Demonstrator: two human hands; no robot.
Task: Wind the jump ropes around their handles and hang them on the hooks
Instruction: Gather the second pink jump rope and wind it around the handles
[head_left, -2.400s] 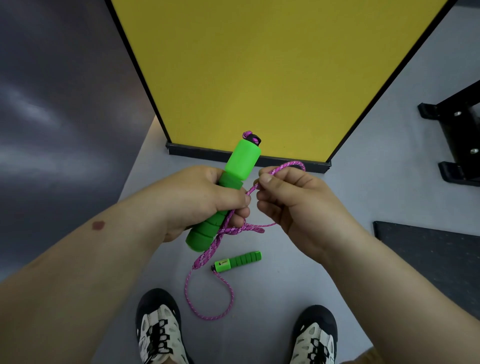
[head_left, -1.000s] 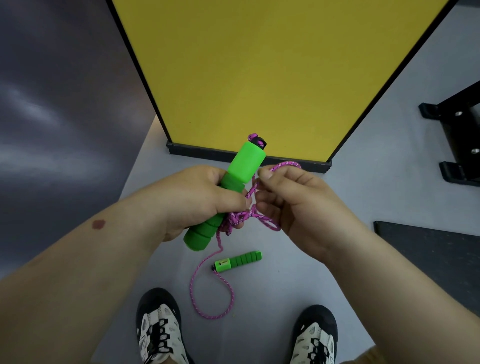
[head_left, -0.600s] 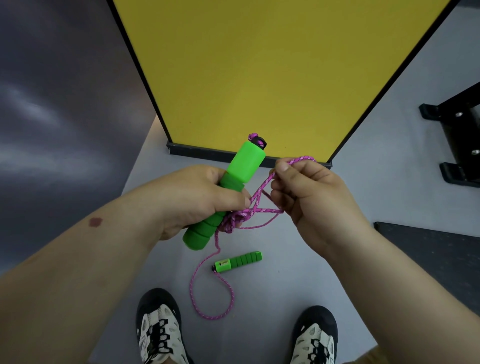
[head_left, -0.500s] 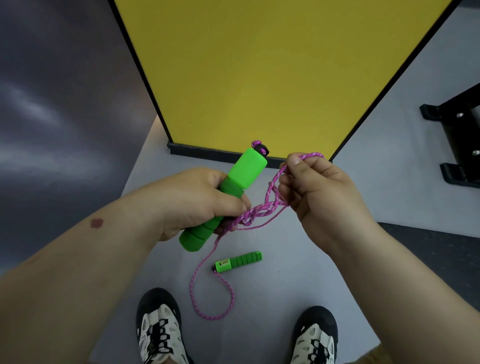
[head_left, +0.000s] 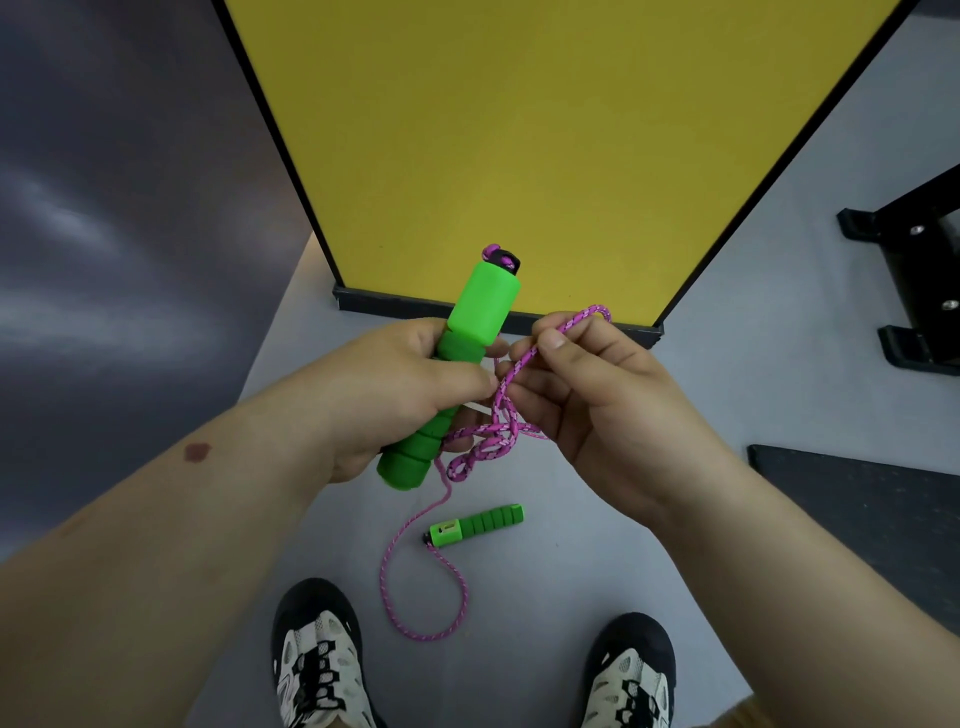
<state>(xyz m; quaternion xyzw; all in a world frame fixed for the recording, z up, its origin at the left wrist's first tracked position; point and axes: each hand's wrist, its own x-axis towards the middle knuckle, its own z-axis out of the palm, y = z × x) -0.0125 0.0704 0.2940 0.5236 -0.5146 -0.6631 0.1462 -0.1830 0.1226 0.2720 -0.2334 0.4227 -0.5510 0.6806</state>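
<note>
Left hand (head_left: 395, 395) grips the green foam handle (head_left: 457, 374), right hand (head_left: 587, 405) pinches the tangled pink braided rope (head_left: 498, 441); best to shake out kinks and wrap taut

A yellow panel (head_left: 545, 130) with a black edge and base strip fills the 12 o'clock area, standing on a grey floor (head_left: 571, 571). A black metal frame (head_left: 919, 291) occupies 3 o'clock. A dark mat (head_left: 872, 509) lies at 4 o'clock. Two black-and-white shoes (head_left: 317, 665) sit at 6 o'clock.
</note>
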